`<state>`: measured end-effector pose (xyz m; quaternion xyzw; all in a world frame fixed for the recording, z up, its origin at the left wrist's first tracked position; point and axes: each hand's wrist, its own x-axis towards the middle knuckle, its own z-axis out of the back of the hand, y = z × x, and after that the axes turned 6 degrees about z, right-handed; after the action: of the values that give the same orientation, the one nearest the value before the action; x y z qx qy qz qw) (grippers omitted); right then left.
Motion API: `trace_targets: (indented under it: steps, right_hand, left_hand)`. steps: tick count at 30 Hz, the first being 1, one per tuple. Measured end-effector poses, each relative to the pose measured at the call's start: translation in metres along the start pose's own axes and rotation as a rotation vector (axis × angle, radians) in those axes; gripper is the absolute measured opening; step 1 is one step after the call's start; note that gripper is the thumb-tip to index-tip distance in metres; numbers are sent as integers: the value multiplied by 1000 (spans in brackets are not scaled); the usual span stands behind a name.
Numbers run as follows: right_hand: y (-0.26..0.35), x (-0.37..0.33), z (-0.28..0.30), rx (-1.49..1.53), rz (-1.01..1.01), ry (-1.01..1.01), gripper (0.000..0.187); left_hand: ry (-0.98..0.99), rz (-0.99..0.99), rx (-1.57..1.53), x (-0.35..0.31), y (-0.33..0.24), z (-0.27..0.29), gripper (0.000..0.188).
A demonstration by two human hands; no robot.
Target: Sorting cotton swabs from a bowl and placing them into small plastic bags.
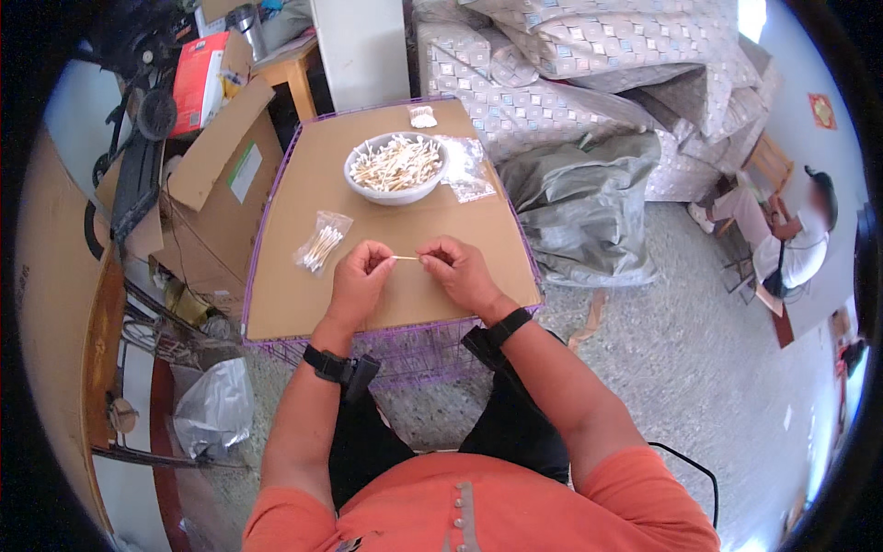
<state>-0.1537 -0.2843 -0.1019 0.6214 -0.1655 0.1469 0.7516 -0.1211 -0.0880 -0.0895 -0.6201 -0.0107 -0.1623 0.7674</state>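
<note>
A single cotton swab (406, 258) is stretched sideways between my two hands, above the near part of a cardboard-topped table. My left hand (361, 276) pinches its left end, and my right hand (457, 270) pinches the right end. To the left of my left hand lies a clear plastic bag (322, 241) with several swabs inside. Beyond my hands stands a grey bowl (397, 196) heaped with loose cotton swabs (395, 161). Right of the bowl are clear plastic bags (467, 169), lying flat. A small whitish packet (422, 116) sits at the far edge.
The cardboard tabletop (386, 308) rests on a purple wire frame (414, 354). An open cardboard box (216, 212) stands at left, a grey sack (589, 212) at right. Covered furniture (589, 120) fills the back. A seated person (800, 239) is at far right.
</note>
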Motion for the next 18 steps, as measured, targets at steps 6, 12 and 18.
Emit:
trace_targets:
  steps: [6, 12, 18]
  right_hand:
    - [1, 3, -2, -81, 11, 31, 12]
    - [-4, 1, -2, -50, 59, 46, 13]
    - [-1, -1, 3, 146, -50, 5, 12]
  left_hand:
    - [56, 36, -261, 2, 2, 3, 7]
    - [44, -115, 187, -6, -6, 0, 14]
    - [53, -223, 422, -11, -8, -4, 15]
